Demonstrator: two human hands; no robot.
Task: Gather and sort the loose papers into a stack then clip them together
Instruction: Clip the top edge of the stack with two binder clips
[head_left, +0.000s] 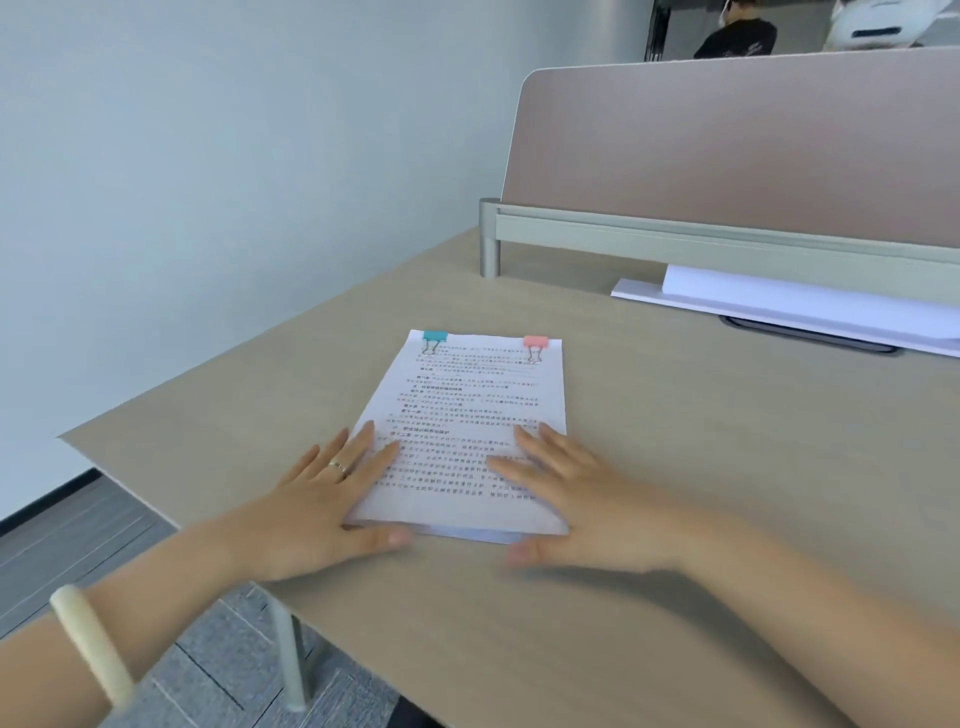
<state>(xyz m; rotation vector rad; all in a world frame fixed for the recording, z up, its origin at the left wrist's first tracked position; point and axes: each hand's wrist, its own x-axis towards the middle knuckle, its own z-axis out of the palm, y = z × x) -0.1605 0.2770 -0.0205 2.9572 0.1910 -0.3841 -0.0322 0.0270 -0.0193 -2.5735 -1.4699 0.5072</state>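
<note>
Beige desk (675, 467), centre frame: clipped stack (467, 415) (light, floppy) under flat, outspread left hand (322, 499) and right hand (576, 493), gripping nothing; lift by clipped edge.

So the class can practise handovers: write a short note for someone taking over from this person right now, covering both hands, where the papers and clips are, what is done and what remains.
Left hand: open, flat on the near left part of the paper stack.
Right hand: open, flat on its near right part.
The stack lies on the desk; a teal clip and a pink clip grip its far edge.
Done: papers gathered, stacked, clipped.
Left: lower sheets peek out at the near edge, so perhaps check alignment. White sheets lie by the divider; unclear whether they belong.
</note>
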